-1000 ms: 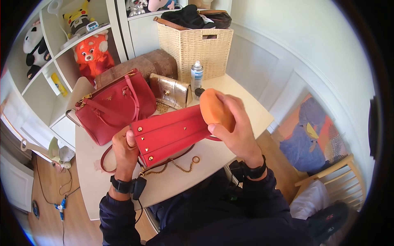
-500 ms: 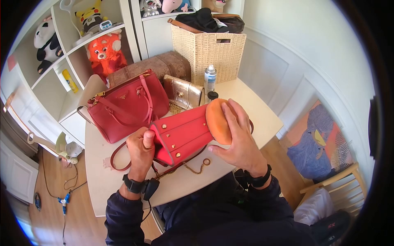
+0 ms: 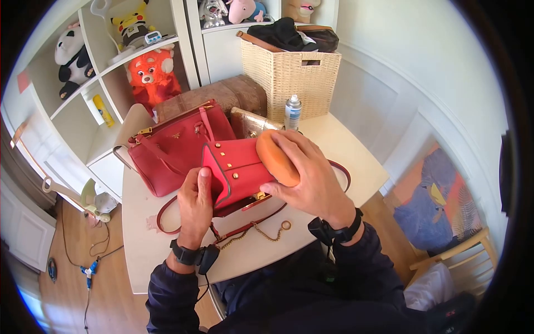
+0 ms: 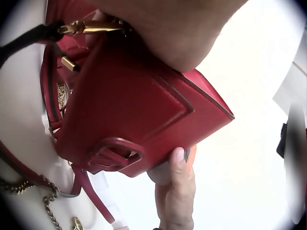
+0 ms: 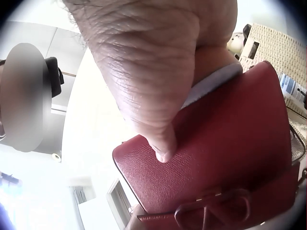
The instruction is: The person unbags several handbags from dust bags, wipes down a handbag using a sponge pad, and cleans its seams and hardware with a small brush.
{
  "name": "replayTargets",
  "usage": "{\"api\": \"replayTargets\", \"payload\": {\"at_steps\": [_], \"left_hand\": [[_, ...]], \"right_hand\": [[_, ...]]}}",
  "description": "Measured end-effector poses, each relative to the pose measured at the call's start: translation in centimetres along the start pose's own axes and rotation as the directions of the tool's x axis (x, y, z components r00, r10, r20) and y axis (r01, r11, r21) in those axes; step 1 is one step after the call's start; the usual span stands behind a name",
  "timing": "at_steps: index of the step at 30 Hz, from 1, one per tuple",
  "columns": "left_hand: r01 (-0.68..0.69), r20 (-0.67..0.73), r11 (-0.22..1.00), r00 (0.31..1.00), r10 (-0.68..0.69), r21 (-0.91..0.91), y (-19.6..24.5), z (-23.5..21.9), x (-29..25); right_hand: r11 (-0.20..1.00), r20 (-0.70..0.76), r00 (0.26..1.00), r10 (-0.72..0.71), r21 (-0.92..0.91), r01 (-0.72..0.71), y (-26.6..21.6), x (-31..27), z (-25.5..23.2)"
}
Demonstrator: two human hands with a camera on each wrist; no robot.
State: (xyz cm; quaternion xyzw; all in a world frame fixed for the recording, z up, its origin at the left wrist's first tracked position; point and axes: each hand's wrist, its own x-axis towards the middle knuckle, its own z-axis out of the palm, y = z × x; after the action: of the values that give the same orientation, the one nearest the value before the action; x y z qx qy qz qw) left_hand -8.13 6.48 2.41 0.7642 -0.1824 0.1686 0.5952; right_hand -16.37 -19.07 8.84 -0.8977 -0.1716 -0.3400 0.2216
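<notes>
A small red handbag (image 3: 239, 161) is tipped over, its gold-studded base turned upward. My left hand (image 3: 194, 197) grips it at the near left end, thumb along the edge. In my right hand (image 3: 311, 178) is an oval orange sponge pad (image 3: 275, 158), held against the base toward its far end. The left wrist view shows a grey layer (image 4: 160, 173) under the pad and the right thumb (image 4: 178, 160) at the bag's edge. A V-shaped buckle (image 5: 213, 206) marks the bag's front in the right wrist view. Its strap (image 3: 167, 214) loops on the table.
A larger red handbag (image 3: 178, 150), a gold clutch (image 3: 245, 122), a brown barrel-shaped bag (image 3: 222, 97) and a spray can (image 3: 292, 114) stand behind. A woven basket (image 3: 295, 78) sits at the back. A gold chain (image 3: 267, 236) lies on the table (image 3: 334, 222).
The small handbag has turned and tilted in my left hand, bringing its front flap into view. My right hand moves with the orange pad over the base. The head view has shifted.
</notes>
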Motion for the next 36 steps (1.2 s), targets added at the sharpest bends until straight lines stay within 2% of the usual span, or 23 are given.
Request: {"api": "replayTargets", "payload": {"at_steps": [4, 6, 7, 9, 10, 13, 16, 19, 23, 25, 26, 29, 31, 32, 34, 36], "left_hand": [[-0.090, 0.009, 0.993, 0.996, 0.091, -0.071, -0.9, 0.1, 0.0], [-0.289, 0.018, 0.932, 0.954, 0.300, -0.217, -0.7, 0.3, -0.2], [-0.290, 0.017, 0.932, 0.953, 0.301, -0.215, -0.5, 0.3, -0.3], [-0.218, 0.101, 0.973, 0.969, 0.225, -0.076, -0.1, 0.2, -0.6], [-0.146, 0.103, 0.983, 0.982, 0.157, -0.110, 0.0, 0.1, -0.4], [-0.173, 0.120, 0.981, 0.976, 0.184, -0.092, -0.3, -0.1, -0.3], [-0.239, 0.124, 0.970, 0.962, 0.241, -0.035, -0.6, -0.2, -0.3], [-0.254, 0.125, 0.964, 0.957, 0.262, -0.078, -0.6, -0.3, -0.3], [-0.303, 0.124, 0.952, 0.944, 0.307, -0.046, -1.2, -0.3, 0.0], [-0.259, 0.137, 0.961, 0.953, 0.271, -0.102, -1.0, -0.3, -0.1], [-0.287, 0.146, 0.956, 0.945, 0.294, -0.066, -0.5, -0.4, 0.0], [-0.256, 0.128, 0.964, 0.956, 0.263, -0.067, -0.7, -0.2, -0.1], [-0.270, 0.111, 0.962, 0.955, 0.274, -0.045, -0.6, -0.2, -0.1], [-0.264, 0.124, 0.962, 0.955, 0.271, -0.068, -0.2, -0.2, 0.0], [-0.252, 0.139, 0.963, 0.955, 0.263, -0.096, 0.2, -0.2, -0.1], [-0.262, 0.155, 0.963, 0.950, 0.270, -0.070, 0.3, -0.1, -0.1]], "right_hand": [[0.998, 0.031, 0.999, 0.010, 0.055, -0.012, 0.3, 1.2, 0.1], [0.999, -0.016, 1.000, -0.017, 0.029, 0.018, 0.4, 1.4, 0.6], [0.999, -0.017, 1.000, -0.019, 0.030, 0.019, 0.4, 1.5, 0.7], [0.999, 0.027, 1.000, -0.010, 0.033, 0.010, 0.5, 1.7, 0.6], [0.999, 0.026, 1.000, -0.012, 0.034, 0.011, 0.3, 1.8, 0.6], [0.999, 0.048, 0.999, 0.001, 0.051, -0.004, -1.0, 1.8, 0.4], [0.966, -0.054, 0.980, -0.194, 0.163, 0.200, -2.4, 2.3, 1.0], [0.966, -0.027, 0.978, -0.206, 0.154, 0.207, -4.8, 3.3, 1.2], [0.956, -0.035, 0.970, -0.239, 0.166, 0.242, -5.4, 3.8, 2.0], [0.958, -0.027, 0.972, -0.234, 0.165, 0.235, -4.9, 3.4, 1.9], [0.963, -0.031, 0.973, -0.230, 0.135, 0.232, -4.5, 3.2, 1.7], [0.975, -0.024, 0.979, -0.204, 0.085, 0.205, -2.5, 1.9, 1.0], [0.993, 0.014, 0.993, -0.116, -0.026, 0.117, -0.4, 0.9, 0.6], [0.992, 0.020, 0.992, -0.122, -0.027, 0.122, 0.4, 0.4, 0.4], [0.997, 0.025, 0.999, 0.038, -0.066, -0.036, 1.6, -0.5, 0.2], [0.996, 0.018, 0.998, 0.062, -0.064, -0.060, 1.9, -0.9, 0.4]]}}
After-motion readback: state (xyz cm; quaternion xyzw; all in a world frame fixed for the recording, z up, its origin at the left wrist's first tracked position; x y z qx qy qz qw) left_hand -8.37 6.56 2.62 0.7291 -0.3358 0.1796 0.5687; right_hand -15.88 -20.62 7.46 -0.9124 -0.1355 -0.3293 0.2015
